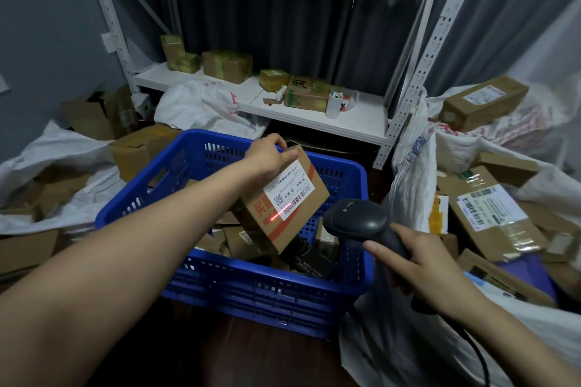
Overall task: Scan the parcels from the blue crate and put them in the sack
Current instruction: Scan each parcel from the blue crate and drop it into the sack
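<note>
My left hand [267, 155] grips the top edge of a brown cardboard parcel [283, 226] with a white label and red print, holding it tilted above the blue crate [267, 292]. My right hand [421, 264] holds a black barcode scanner [361, 220] to the right of the parcel, its head aimed at the label. A red laser line lies across the label's lower corner and the cardboard. Several more parcels lie inside the crate. The open white sack [412, 198] stands to the right of the crate with several boxes in it.
A white metal shelf [314, 116] behind the crate carries small boxes and a white cup. Another white sack [201, 104] lies in front of the shelf. Loose boxes and sacking spread on the left [63, 198]. A long box [484, 102] tops the pile at far right.
</note>
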